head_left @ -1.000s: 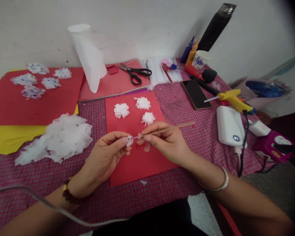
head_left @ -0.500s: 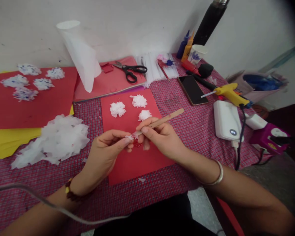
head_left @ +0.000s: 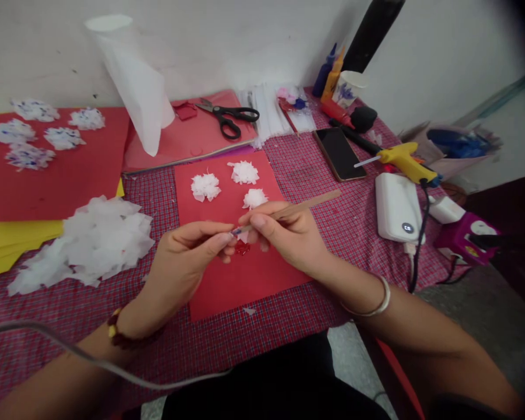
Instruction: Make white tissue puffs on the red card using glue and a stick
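Over the last second the two hands had drawn together: the gap between their fingertips, bridged by a pale strand a second earlier, had all but closed. The stick (head_left: 317,200) had shown its broad face half a second before and now looked narrower, its tail pointing to two o'clock. I judged that its tip was being worked against the scrap (head_left: 235,232), which sat right at the fingertips. A bluish tint showed there, too small to tell as colour or shadow.

The left hand (head_left: 181,256) was closed in a thumb-and-finger pinch on the scrap; the right hand (head_left: 293,236) gripped the stick. Both hung over the red sheet (head_left: 236,297) on the cloth-covered counter (head_left: 297,166), a wet-looking red blob (head_left: 242,249) just below the fingertips at six o'clock. Three white puffs (head_left: 205,186) lay on the sheet between ten and one o'clock, the tissue pile (head_left: 100,239) at nine.

As for containers, the cup (head_left: 354,79) stood between one and two o'clock, its contents out of sight. Beside it were a blue bottle (head_left: 324,79) and an orange bottle (head_left: 332,81); I could not tell how full. Clear wrap (head_left: 307,119) at one o'clock seemed to hold pink and blue bits. Past two o'clock, the bag (head_left: 446,166) held something blue.
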Demonstrator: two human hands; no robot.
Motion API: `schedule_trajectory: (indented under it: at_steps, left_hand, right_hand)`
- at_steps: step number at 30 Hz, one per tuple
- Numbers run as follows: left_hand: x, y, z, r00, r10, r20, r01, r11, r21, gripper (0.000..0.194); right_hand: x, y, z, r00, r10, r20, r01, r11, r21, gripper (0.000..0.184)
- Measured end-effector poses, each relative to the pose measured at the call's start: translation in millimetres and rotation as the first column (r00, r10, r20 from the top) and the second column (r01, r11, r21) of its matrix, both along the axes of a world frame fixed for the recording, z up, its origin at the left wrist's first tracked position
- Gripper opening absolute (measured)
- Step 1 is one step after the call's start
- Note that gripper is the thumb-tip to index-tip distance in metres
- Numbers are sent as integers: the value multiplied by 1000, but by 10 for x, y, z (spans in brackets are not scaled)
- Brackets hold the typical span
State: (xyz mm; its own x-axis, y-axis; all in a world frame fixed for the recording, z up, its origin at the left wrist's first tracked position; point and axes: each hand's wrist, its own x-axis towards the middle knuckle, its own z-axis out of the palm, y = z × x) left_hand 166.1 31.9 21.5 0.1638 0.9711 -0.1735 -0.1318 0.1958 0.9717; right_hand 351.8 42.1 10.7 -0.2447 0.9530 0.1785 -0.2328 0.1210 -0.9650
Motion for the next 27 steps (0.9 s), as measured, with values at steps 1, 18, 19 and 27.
schedule_trajectory:
  at_steps: [1, 18, 19, 27]
  left_hand:
    - [6, -26, 10, 996, -10, -92, 19, 995, 98, 10]
    - [3, 356, -69, 738, -200, -645, 457, 851, 259, 36]
    - [30, 355, -99, 692, -205, -692, 499, 828, 254, 38]
    - [149, 391, -246, 509, -110, -854, 586, 771, 249, 9]
  right_hand:
    - [-18, -8, -10, 1000, -2, -29, 1, 999, -41, 22]
    - [264, 358, -140, 997, -17, 77, 34, 972, -233, 24]
    - [280, 364, -126, 991, -8, 135, 39, 972, -231, 23]
    - [303, 325, -59, 926, 93, 367, -55, 992, -111, 12]
